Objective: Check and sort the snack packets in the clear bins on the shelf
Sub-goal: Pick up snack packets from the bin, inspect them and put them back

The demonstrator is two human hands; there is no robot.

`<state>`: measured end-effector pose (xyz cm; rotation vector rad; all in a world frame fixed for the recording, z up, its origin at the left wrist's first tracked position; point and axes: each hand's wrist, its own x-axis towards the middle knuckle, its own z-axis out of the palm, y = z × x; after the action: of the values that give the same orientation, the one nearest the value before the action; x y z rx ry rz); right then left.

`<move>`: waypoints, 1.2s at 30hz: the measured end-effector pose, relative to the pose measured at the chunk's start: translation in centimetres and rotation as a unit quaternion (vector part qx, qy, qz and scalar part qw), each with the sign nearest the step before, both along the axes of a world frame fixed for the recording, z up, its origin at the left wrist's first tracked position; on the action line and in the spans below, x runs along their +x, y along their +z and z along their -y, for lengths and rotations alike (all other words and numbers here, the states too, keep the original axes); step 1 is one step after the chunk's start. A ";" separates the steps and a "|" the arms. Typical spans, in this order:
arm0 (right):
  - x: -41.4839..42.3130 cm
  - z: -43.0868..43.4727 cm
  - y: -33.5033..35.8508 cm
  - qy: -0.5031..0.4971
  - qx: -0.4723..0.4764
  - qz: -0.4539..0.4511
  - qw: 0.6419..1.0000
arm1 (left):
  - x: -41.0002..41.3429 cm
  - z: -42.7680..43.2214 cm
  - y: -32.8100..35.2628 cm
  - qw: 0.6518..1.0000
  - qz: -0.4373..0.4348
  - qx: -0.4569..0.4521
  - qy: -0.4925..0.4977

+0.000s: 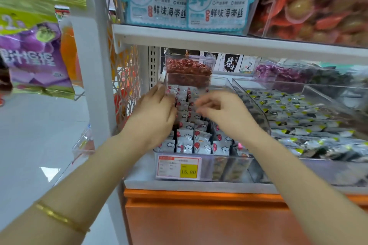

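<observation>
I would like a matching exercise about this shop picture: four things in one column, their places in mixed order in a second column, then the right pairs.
Things
1. price tag
2. bracelet
3. purple bag
4. blue-and-white packets

Places
a. on the upper shelf
b. on the left arm
c. on the front of the clear bin
d. hanging at the far left

Pairs: 1-c, 2-b, 3-d, 4-a

Bright even shop light, glare on floor (49, 171); left hand (157, 117) and right hand (225, 113) motion-blurred, edges bent
</observation>
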<state>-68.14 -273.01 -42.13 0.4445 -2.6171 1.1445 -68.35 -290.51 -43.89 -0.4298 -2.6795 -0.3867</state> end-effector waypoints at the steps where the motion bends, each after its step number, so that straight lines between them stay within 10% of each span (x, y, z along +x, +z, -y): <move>1: 1.2 -0.1 -0.1 0.004 0.008 -0.003 1.000 | 0.6 0.1 -0.4 1.000 -0.012 0.011 -0.002; 15: 3.6 2.7 -2.0 0.018 0.322 -0.128 0.938 | 4.0 1.3 -4.0 1.000 0.004 -0.001 0.022; 23: 4.3 0.9 0.0 0.024 -0.056 -0.065 0.996 | 4.8 1.0 -2.8 0.995 -0.029 0.093 0.003; 27: 5.5 -1.2 0.8 -0.003 -0.225 -0.060 0.973 | 6.1 0.5 -1.1 0.983 -0.077 0.163 -0.042; 36: 8.0 -4.7 -0.9 0.002 -0.419 0.049 0.906 | 7.8 -1.6 -0.7 0.930 0.104 0.316 -0.159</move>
<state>-60.11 -268.27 -42.99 0.1979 -1.9014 2.1489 -60.52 -288.92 -44.59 -0.6389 -2.4758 -1.4052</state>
